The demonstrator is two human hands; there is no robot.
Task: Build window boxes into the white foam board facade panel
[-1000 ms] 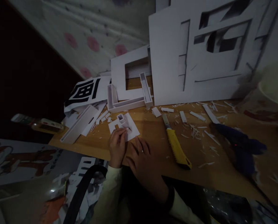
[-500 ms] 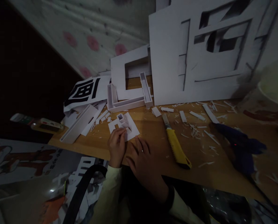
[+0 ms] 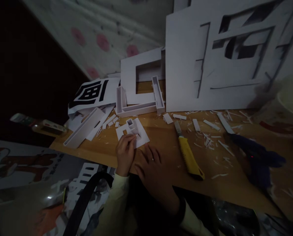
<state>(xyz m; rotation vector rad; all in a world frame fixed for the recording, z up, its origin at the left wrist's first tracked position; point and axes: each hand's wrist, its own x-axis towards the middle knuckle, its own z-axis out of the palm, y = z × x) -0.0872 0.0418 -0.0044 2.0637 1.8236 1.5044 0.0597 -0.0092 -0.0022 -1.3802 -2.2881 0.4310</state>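
Lower centre: pinching narrowly with left hand [image 3: 124, 152], contents unclear, at 1 partly walled white cutout [image 3: 143, 133]; resting right hand [image 3: 156, 175] loosely spread nearby.

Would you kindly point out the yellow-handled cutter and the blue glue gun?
Yellow-handled cutter [image 3: 188, 156]: head view, middle of the handle.
Blue glue gun [image 3: 259, 155]: head view, on the body.

Floral curtain [image 3: 136, 29] behind wooden table [image 3: 161, 164].
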